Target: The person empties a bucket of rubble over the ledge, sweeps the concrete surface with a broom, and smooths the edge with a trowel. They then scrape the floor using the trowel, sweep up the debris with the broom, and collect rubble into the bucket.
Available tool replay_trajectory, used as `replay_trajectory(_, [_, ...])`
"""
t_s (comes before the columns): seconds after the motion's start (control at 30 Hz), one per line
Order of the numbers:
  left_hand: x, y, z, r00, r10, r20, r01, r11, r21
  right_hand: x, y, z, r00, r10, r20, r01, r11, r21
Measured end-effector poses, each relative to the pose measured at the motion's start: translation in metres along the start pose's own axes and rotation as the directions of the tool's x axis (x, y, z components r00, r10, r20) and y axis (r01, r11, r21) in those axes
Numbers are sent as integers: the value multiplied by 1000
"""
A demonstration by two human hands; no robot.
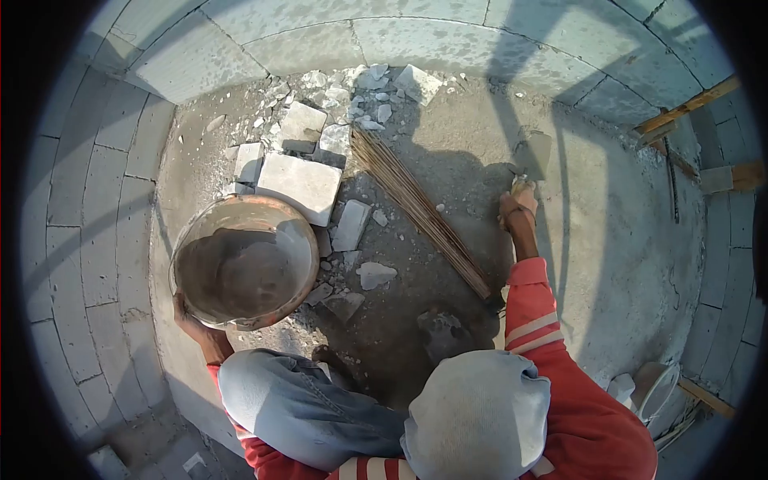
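A round brown basin (300, 302) with wet grey mortar (248, 260) in it stands at the left, tilted slightly. My left hand (198, 326) grips its lower left rim; the fingertips are partly hidden behind the basin. Out to the right, my right hand (518, 206) is closed round the handle of a trowel (534, 154). The trowel's flat grey blade points away from me, low over the floor; whether it touches the floor I cannot tell. A bundle of thin brown sticks (420, 212) lies between the basin and my right hand.
Broken white blocks (300, 186) and rubble (372, 84) lie beyond and beside the basin. Pale block walls (432, 44) enclose the floor. Wooden props (688, 106) jut in at the right, and a pale bucket (658, 390) lies at the lower right.
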State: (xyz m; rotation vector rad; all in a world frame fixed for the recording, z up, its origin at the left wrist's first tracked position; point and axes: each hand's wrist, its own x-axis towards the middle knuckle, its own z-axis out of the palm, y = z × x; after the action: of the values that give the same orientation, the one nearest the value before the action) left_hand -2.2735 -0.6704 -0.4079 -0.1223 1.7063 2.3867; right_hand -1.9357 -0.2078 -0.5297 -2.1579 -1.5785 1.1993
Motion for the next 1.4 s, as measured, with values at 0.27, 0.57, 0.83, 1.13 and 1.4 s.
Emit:
replay_trajectory(0.27, [20,-1,-41,995,-82,52,83,996,-16,-107,-33,72,779,-496,384,617,715,-328])
replay_trajectory(0.57, [-19,-9,-72,990,-49,-132,26,985,-170,-43,37,-4,758,-651,-31,498,609,-617])
replay_trajectory(0.83, [-16,39,-107,980,130,-147,-162,959,-234,-158,-77,81,213,-898,384,974,163,-159])
replay_trajectory(1.13, [-74,86,-173,863,313,-396,-388,913,-125,-181,-146,218,138,-796,589,954,-52,-294])
replay_trajectory(1.4, [-62,70,-245,806,309,-505,-441,882,-164,-161,-129,147,105,-905,412,925,241,293])
